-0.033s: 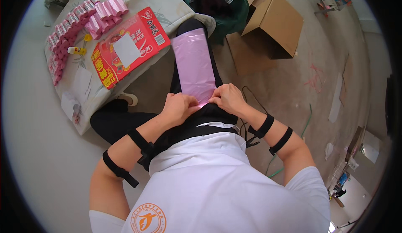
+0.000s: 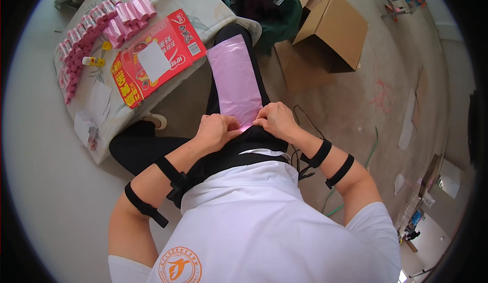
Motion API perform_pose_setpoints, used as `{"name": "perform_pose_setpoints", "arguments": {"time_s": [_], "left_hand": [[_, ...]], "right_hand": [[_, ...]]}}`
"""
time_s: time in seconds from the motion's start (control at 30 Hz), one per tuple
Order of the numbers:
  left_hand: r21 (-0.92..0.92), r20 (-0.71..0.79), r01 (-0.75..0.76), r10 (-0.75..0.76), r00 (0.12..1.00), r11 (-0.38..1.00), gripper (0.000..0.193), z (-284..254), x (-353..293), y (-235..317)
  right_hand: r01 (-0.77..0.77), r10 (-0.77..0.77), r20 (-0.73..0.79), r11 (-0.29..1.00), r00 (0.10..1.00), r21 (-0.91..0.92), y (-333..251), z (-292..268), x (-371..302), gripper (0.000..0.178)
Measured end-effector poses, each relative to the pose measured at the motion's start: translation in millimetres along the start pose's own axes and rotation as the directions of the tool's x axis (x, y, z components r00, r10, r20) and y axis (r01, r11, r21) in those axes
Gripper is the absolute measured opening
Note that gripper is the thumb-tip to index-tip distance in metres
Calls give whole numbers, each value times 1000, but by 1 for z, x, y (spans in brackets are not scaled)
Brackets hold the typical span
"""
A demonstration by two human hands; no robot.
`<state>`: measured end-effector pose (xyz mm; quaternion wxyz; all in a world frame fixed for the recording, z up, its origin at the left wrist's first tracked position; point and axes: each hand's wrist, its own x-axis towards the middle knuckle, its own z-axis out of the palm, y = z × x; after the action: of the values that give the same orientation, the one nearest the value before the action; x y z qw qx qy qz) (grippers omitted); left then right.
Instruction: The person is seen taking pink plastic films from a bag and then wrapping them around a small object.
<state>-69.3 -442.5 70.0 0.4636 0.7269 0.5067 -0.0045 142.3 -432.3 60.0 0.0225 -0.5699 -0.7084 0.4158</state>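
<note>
Pink sheet (image 2: pixel 235 82), near end between hands (image 2: pixel 216 130) (image 2: pixel 278 120)

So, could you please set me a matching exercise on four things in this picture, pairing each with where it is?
1. Pink plastic sheet
2. Glue stick
3. Brown cardboard box
4. Black straps

A. Around the person's arms
B. Right of the green bag
C. Pinched by the left fingers and right fingers
D. Between the pink rolls and the red carton

Pairs: 1-C; 2-D; 3-B; 4-A

The sheet (image 2: pixel 236 82) is pale pink, the trousers (image 2: pixel 150 146) black, the tablecloth (image 2: pixel 206 6) whitish and leaf-patterned.
</note>
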Motion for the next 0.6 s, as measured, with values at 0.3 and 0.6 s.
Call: {"name": "perform_pose_setpoints", "arguments": {"time_s": [0.3, 0.6], "left_hand": [[-169, 91, 194, -181, 979, 966, 20, 8, 11, -16], [-50, -11, 115, -116, 993, 992, 16, 12, 7, -4]], "right_hand": [[238, -184, -324, 962, 928, 136, -7, -30, -15, 10], [647, -651, 48, 740, 758, -184, 4, -16, -21, 20]]}}
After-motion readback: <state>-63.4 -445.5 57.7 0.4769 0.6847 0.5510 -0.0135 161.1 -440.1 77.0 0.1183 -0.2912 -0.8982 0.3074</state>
